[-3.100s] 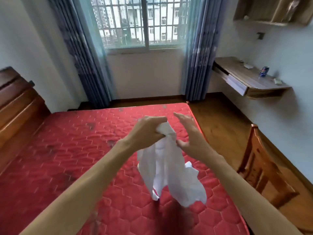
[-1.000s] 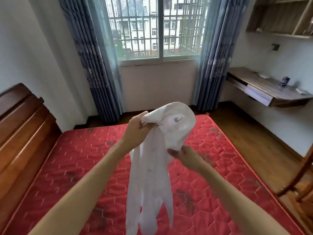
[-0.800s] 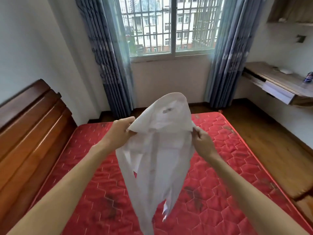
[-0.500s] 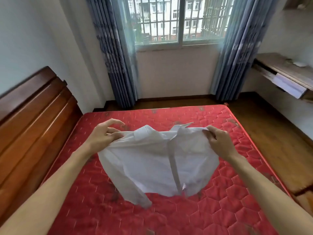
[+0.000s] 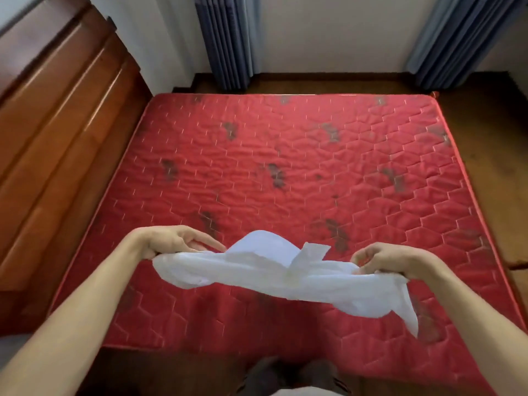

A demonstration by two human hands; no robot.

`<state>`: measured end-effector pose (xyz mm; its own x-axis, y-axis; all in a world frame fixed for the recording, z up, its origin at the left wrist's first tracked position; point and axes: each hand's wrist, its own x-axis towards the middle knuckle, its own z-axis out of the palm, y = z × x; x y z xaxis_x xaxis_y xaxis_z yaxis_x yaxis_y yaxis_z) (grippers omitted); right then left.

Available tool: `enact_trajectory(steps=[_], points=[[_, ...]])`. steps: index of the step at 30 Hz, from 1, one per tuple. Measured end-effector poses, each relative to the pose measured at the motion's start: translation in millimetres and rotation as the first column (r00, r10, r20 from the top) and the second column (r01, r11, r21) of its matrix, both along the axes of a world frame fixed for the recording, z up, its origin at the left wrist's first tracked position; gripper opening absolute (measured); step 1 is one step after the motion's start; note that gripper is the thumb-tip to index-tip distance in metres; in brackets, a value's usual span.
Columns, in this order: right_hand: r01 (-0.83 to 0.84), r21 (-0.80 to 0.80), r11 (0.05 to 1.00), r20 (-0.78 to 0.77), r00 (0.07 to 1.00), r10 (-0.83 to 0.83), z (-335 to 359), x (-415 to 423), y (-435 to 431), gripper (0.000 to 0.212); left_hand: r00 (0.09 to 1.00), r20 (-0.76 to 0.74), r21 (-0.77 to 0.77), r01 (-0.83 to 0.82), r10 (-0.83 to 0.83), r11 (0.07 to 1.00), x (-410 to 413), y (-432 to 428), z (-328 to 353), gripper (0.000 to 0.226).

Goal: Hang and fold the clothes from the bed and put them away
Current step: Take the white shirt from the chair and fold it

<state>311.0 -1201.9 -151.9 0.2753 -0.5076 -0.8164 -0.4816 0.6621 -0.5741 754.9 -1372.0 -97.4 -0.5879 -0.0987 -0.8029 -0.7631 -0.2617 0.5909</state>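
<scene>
Between left hand (image 5: 171,242) and right hand (image 5: 391,260), both pinching crumpled white cotton shirt (image 5: 274,270), pull taut, lower flat onto red quilted mattress (image 5: 285,155).

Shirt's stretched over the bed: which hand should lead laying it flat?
Probably right. The right hand grips the end of the white collared shirt with loose cloth trailing low toward the red quilted mattress; the left hand holds its bunched end higher.
</scene>
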Motion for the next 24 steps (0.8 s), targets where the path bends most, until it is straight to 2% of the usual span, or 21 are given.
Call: enact_trajectory(steps=[2, 5, 6, 8, 10, 11, 14, 16, 18, 19, 21, 24], points=[[0.077, -0.118, 0.990, -0.049, 0.995, -0.084, -8.5, 5.0, -10.2, 0.011, 0.979, -0.027, -0.082, -0.201, 0.200, 0.976, -2.2, -5.6, -21.5, 0.040], [0.150, -0.294, 0.944, -0.145, 0.969, -0.199, -39.4, 7.4, -36.0, 0.007, 0.917, -0.121, -0.344, -0.398, 0.381, 0.850, -15.9, -27.9, -64.1, 0.033], [0.172, -0.341, 0.924, -0.164, 0.957, -0.239, -55.5, 7.0, -47.5, 0.004, 0.909, -0.147, -0.442, -0.412, 0.389, 0.797, -24.2, -38.4, -80.1, 0.034], [0.214, -0.453, 0.865, -0.214, 0.916, -0.339, -92.5, 4.9, -73.4, 0.017, 0.892, -0.186, -0.603, -0.435, 0.413, 0.669, -43.1, -64.9, -118.4, 0.045], [0.245, -0.581, 0.777, -0.279, 0.837, -0.472, -136.6, 1.2, -106.9, 0.032, 0.875, -0.219, -0.761, -0.430, 0.432, 0.485, -63.6, -97.1, -164.9, 0.052], [0.246, -0.635, 0.733, -0.308, 0.789, -0.532, -158.8, 0.2, -126.4, 0.033, 0.872, -0.238, -0.823, -0.415, 0.428, 0.388, -74.3, -114.7, -190.7, 0.050], [0.200, -0.707, 0.679, -0.404, 0.674, -0.619, -228.2, -5.1, -187.2, 0.028, 0.858, -0.300, -0.905, -0.394, 0.416, 0.160, -106.7, -169.2, -268.1, 0.037], [0.169, -0.757, 0.631, -0.401, 0.642, -0.654, -281.7, -10.6, -223.9, 0.031, 0.874, -0.287, -0.940, -0.336, 0.393, 0.061, -121.8, -208.0, -323.2, 0.027], [0.152, -0.789, 0.595, -0.388, 0.628, -0.675, -334.9, -15.8, -248.8, 0.029, 0.877, -0.282, -0.954, -0.299, 0.389, -0.018, -131.8, -235.7, -383.8, 0.029], [0.153, -0.776, 0.612, -0.405, 0.624, -0.668, -360.2, -15.1, -254.3, 0.028, 0.864, -0.281, -0.953, -0.303, 0.417, -0.014, -134.4, -239.9, -413.6, 0.035], [0.137, -0.714, 0.686, -0.441, 0.673, -0.594, -402.3, -3.8, -246.9, 0.032, 0.847, -0.226, -0.949, -0.304, 0.481, 0.088, -138.3, -220.4, -463.8, 0.046], [-0.004, -0.633, 0.774, -0.511, 0.754, -0.413, -449.6, 27.3, -200.6, 0.039, 0.935, -0.057, -0.940, -0.169, 0.350, 0.296, -134.1, -146.9, -526.5, 0.039]])
